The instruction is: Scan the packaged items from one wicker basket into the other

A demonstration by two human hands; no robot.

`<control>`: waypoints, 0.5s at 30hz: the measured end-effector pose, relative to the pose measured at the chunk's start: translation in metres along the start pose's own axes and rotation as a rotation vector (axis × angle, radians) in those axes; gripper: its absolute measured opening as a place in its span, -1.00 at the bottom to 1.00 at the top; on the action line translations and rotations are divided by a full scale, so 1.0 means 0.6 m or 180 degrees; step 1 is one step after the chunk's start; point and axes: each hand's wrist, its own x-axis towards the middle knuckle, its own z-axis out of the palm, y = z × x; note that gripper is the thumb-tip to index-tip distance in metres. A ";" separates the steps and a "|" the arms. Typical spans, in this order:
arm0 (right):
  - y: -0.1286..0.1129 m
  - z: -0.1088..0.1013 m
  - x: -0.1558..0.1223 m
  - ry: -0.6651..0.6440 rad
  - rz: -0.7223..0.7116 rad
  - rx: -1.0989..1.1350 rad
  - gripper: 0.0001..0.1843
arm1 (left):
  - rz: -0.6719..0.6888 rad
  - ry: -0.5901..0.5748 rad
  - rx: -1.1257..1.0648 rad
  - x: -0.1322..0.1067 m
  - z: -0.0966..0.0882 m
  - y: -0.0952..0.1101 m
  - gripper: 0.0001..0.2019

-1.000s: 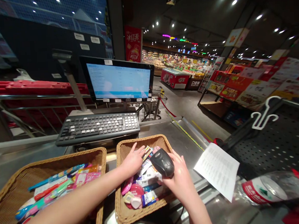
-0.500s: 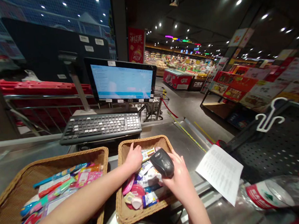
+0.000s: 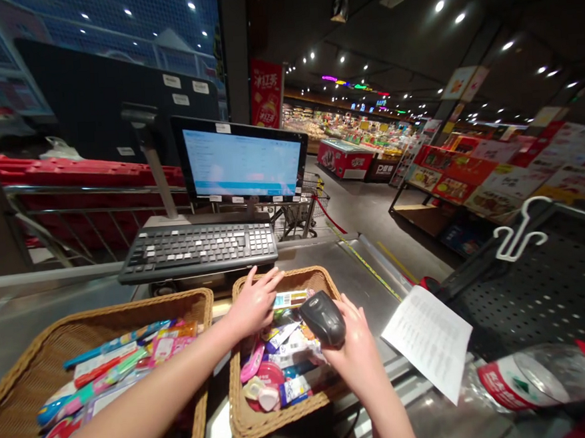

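My right hand is wrapped round a black barcode scanner, held over the right wicker basket. Small packets, tubes and other small goods fill that basket. Above its far left corner is my left hand, fingers spread, with nothing seen in it. A flat packet with a barcode lies under the far rim, close to the left fingers. Pens and colourful packages lie in the left wicker basket, partly hidden by my left forearm.
Behind the baskets stand a black keyboard and a lit monitor. A printed sheet lies to the right, beside a large plastic bottle. A white hanger hangs on a black perforated panel.
My left hand has lifted from inside the right basket toward its far left corner, and its fingers have spread. The right hand still holds the scanner, having moved slightly right.
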 end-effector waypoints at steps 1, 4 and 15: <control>-0.003 0.001 0.001 -0.0011 -0.0012 -0.0006 -0.35 | 0.0019 0.0082 0.0004 -0.006 -0.008 -0.004 -0.84; -0.019 0.004 0.001 0.0016 -0.0020 -0.0018 -0.32 | 0.0055 0.0318 0.0017 -0.024 -0.034 -0.016 -0.82; -0.090 0.008 0.002 0.0257 -0.0482 -0.0174 -0.37 | -0.0085 0.0759 0.0023 -0.087 -0.146 -0.062 -0.74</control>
